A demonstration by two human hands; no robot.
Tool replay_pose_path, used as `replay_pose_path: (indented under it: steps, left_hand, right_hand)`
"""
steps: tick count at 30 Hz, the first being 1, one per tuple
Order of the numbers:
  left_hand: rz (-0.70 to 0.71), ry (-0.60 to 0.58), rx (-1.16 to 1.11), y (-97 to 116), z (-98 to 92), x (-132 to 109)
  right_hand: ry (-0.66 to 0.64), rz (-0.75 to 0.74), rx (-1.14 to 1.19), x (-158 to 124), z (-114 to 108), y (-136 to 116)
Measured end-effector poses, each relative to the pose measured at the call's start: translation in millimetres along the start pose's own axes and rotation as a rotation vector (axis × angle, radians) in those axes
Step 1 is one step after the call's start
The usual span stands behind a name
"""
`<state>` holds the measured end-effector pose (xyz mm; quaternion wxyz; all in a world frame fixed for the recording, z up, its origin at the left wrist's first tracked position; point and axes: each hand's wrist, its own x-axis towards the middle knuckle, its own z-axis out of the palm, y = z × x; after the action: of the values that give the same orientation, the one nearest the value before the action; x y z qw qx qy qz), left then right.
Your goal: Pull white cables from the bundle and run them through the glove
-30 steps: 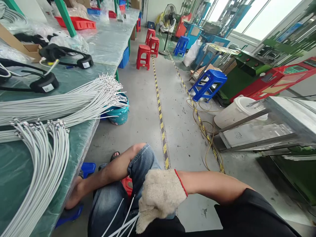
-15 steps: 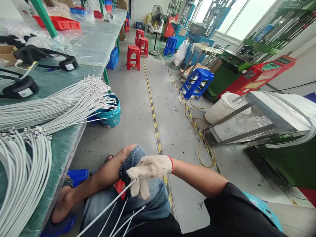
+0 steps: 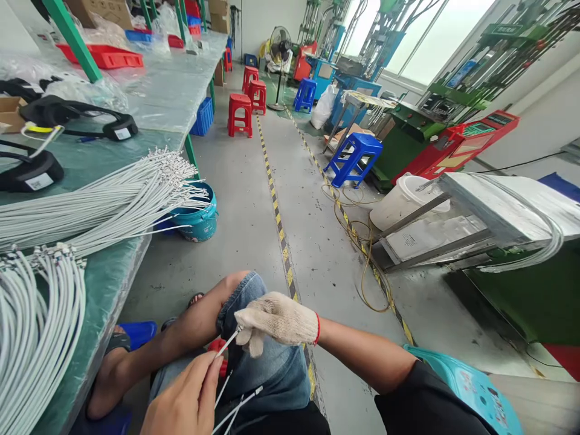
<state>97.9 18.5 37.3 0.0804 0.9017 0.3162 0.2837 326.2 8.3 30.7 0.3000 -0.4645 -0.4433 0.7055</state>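
My right hand (image 3: 276, 320), in a cream knitted glove with a red cuff, pinches the connector end of a white cable (image 3: 226, 344) above my knee. Bare and closed, my left hand (image 3: 185, 396) grips the same cable a little lower, near the bottom edge. More loose white cable ends (image 3: 244, 400) lie over my lap just right of my left hand. A large bundle of white cables (image 3: 122, 193) rests on the green table (image 3: 104, 290) at the left, with a second looped bundle (image 3: 45, 326) nearer me.
A teal bucket (image 3: 199, 220) stands beside the table, under the cable ends. Red stools (image 3: 239, 115) and a blue stool (image 3: 356, 158) stand farther off. On the right are a metal-legged table (image 3: 512, 202), a white bucket (image 3: 408, 202) and a hose (image 3: 362, 275) on the floor.
My left hand has come into view from below and closed on the cable. My gloved right hand has turned slightly, its lower fingers curling in. The view has shifted a little.
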Motion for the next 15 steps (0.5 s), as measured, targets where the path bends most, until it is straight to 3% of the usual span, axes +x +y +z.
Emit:
replay_pose_path:
  steps: [6,11,13,15]
  left_hand:
    - [-0.097,0.015,-0.081,21,12.6,12]
    - [-0.103,0.094,-0.158,24,19.7,15]
    - [-0.142,0.044,-0.212,26,22.1,11]
    - [-0.227,-0.078,-0.268,32,21.2,6]
  right_hand:
    - [0.041,-0.051,-0.173,1,4,5]
    - [0.021,0.028,-0.116,3,0,-1]
    - [-0.022,0.075,-0.044,2,2,-2]
    - [-0.038,0.108,-0.043,-2,5,1]
